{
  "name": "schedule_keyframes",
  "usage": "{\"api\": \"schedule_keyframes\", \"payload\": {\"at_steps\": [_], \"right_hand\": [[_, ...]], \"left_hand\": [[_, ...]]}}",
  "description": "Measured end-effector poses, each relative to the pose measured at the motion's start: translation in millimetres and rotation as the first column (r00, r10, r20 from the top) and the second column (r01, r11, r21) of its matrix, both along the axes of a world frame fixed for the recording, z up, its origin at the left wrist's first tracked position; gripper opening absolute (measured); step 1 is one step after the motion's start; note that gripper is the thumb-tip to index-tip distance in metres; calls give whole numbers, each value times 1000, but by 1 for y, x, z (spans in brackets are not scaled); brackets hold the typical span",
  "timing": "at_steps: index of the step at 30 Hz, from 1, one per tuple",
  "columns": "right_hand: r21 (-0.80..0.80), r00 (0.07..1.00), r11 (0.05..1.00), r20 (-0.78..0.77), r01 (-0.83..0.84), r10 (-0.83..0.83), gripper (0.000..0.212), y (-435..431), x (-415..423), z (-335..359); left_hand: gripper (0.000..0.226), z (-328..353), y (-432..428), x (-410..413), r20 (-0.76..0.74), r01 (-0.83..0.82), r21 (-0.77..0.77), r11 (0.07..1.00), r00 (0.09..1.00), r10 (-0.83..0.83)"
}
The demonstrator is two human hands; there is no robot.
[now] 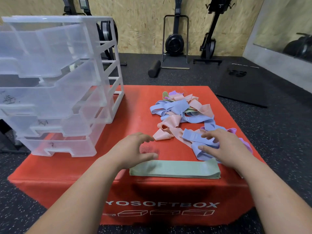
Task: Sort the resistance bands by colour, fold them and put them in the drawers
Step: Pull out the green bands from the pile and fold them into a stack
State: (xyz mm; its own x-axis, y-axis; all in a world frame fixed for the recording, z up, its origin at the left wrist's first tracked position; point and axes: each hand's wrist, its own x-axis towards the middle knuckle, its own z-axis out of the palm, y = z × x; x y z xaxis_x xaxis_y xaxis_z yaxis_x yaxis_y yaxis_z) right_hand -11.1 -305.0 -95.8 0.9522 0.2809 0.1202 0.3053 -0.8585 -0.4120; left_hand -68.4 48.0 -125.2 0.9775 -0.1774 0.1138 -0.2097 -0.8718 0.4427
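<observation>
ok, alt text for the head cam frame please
A person's left hand sits at the end of a flat stack of green bands on a red soft box, while the right hand is spread over a tangled pile of blue, pink and purple bands. A clear drawer unit stands at the box's left.

Head-worn, facing forward and down at the red soft box [135, 102]. Close above its near edge, wide-angled.
</observation>
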Motion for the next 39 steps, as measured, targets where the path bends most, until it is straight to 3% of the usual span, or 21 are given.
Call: {"api": "schedule_keyframes", "payload": {"at_steps": [5, 12, 20, 27, 32, 39], "right_hand": [[-74, 995, 995, 70, -72, 78, 56, 18, 48, -20], [-274, 995, 961, 89, -20, 46, 73, 51, 126, -26], [-544, 997, 836, -45, -70, 55, 68, 57, 202, -28], [-625, 991, 778, 52, -62, 121, 58, 51, 204, -34], [-493, 966, 869, 242, 42, 91, 34, 48, 187, -16], [-10, 845, 971, 495, 239, -203, 19, 35, 171, 59]], "left_hand": [[68, -12, 4, 35, 29, -15, -101, 995, 999, 18], [77, -33, 10, 81, -18, -26, -138, 990, 1000, 23], [71, -40, 12, 107, -1, -10, -138, 990, 1000, 10], [68, -42, 14, 101, -12, -15, -135, 991, 1000, 14], [62, -32, 14, 89, 7, -16, -129, 991, 1000, 17], [61, -11, 9, 67, 79, -34, -125, 992, 996, 44]]}}
